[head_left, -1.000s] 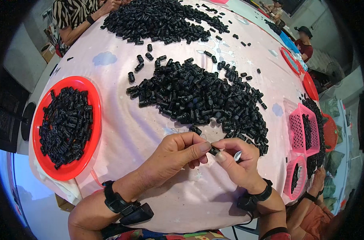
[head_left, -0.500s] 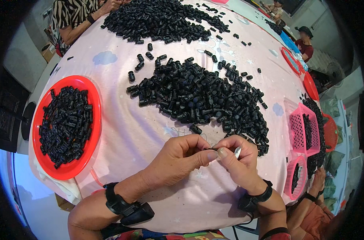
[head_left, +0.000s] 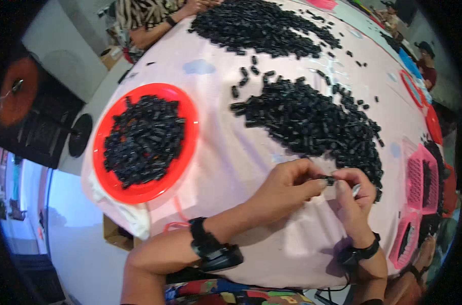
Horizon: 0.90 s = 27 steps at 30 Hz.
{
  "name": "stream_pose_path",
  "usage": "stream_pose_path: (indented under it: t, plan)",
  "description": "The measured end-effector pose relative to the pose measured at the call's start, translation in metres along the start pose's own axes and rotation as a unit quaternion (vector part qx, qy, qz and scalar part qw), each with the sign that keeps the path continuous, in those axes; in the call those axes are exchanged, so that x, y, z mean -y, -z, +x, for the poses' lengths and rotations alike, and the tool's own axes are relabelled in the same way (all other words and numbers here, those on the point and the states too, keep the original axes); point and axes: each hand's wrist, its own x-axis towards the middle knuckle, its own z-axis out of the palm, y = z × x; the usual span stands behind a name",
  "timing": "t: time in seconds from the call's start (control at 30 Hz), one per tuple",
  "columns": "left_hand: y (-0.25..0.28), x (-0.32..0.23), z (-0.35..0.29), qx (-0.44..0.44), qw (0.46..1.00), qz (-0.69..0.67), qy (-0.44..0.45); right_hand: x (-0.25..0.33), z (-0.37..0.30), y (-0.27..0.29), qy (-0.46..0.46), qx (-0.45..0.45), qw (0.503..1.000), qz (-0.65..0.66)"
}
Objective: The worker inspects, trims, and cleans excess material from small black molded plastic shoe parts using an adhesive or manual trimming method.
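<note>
The fingertips of both hands meet over the near edge of the table, pinching one small black cylindrical part (head_left: 330, 179) between them: the left hand (head_left: 287, 185) closes thumb and forefinger on its left end, and the right hand (head_left: 354, 195) takes the right end while also keeping a small shiny metal piece (head_left: 356, 190) tucked against its fingers, though the view is too small to say just what that piece is. A second ago the two hands sat a little lower and the part lay more in the right hand's fingers; now the hands have drawn up and together, so the part is gripped from both ends at once, which reads as the two being worked together rather than one merely picked up. Both wrists wear dark bands. Just beyond the fingers spreads the big heap of black parts (head_left: 312, 119) on the pale pink tablecloth (head_left: 226, 152), unchanged, with a second heap (head_left: 264, 25) at the far side near another person's arm. To the left a red plate (head_left: 182, 109) holds more of the same parts. On the right stand pink baskets (head_left: 416, 178), partly filled.
</note>
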Motion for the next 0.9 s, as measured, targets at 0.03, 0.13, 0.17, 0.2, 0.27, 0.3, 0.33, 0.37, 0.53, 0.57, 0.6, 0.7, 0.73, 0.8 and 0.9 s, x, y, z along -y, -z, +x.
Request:
stream_pose_path:
  t: [0.03, 0.13, 0.17, 0.2, 0.27, 0.3, 0.33, 0.37, 0.53, 0.57, 0.6, 0.7, 0.73, 0.8, 0.9]
  plan:
    - [0.001, -0.005, -0.005, -0.014, 1.0, 0.01, 0.0, 0.001, 0.0, 0.002, -0.012, 0.012, 1.0, 0.023]
    - [0.001, -0.027, -0.018, -0.033, 0.998, 0.005, -0.055, -0.001, 0.002, -0.003, 0.006, 0.004, 1.0, 0.024]
    - [0.006, -0.037, -0.026, -0.065, 0.992, 0.051, -0.101, 0.0, 0.001, -0.003, 0.017, 0.015, 1.0, 0.001]
    - [0.009, -0.049, -0.033, -0.092, 0.98, 0.096, -0.145, 0.001, 0.001, -0.002, 0.028, 0.022, 0.999, -0.024]
    - [0.025, -0.072, -0.052, -0.158, 0.959, 0.171, -0.163, 0.001, 0.0, -0.001, 0.021, 0.013, 0.999, -0.036]
    - [0.039, -0.076, -0.063, -0.225, 0.938, 0.187, -0.185, 0.0, 0.002, -0.002, 0.039, 0.014, 0.998, -0.054]
    - [0.053, -0.081, -0.074, -0.291, 0.912, 0.202, -0.207, 0.001, 0.003, -0.003, 0.058, 0.015, 0.996, -0.072]
    - [0.061, -0.087, -0.081, -0.332, 0.893, 0.214, -0.217, 0.004, 0.003, 0.0, 0.032, 0.023, 0.996, -0.076]
    - [0.113, -0.103, -0.128, -0.467, 0.799, 0.35, -0.148, 0.004, 0.004, -0.003, 0.058, 0.04, 0.994, -0.081]
    - [0.12, -0.1, -0.132, -0.473, 0.769, 0.399, -0.16, 0.006, 0.004, -0.002, 0.048, 0.065, 0.993, -0.089]
    - [0.121, -0.095, -0.129, -0.467, 0.771, 0.4, -0.163, 0.007, 0.004, 0.001, 0.037, 0.089, 0.99, -0.099]
    - [0.107, -0.095, -0.119, -0.442, 0.756, 0.428, -0.224, 0.002, 0.005, 0.004, 0.052, 0.123, 0.983, -0.129]
    - [0.097, -0.093, -0.107, -0.409, 0.785, 0.41, -0.221, -0.004, 0.006, 0.005, 0.059, 0.149, 0.977, -0.144]
    - [0.075, -0.088, -0.083, -0.32, 0.85, 0.367, -0.198, -0.007, 0.004, 0.009, 0.076, 0.148, 0.967, -0.193]
    - [0.04, -0.08, -0.047, -0.214, 0.844, 0.465, -0.16, -0.006, 0.007, 0.009, 0.053, 0.16, 0.94, -0.297]
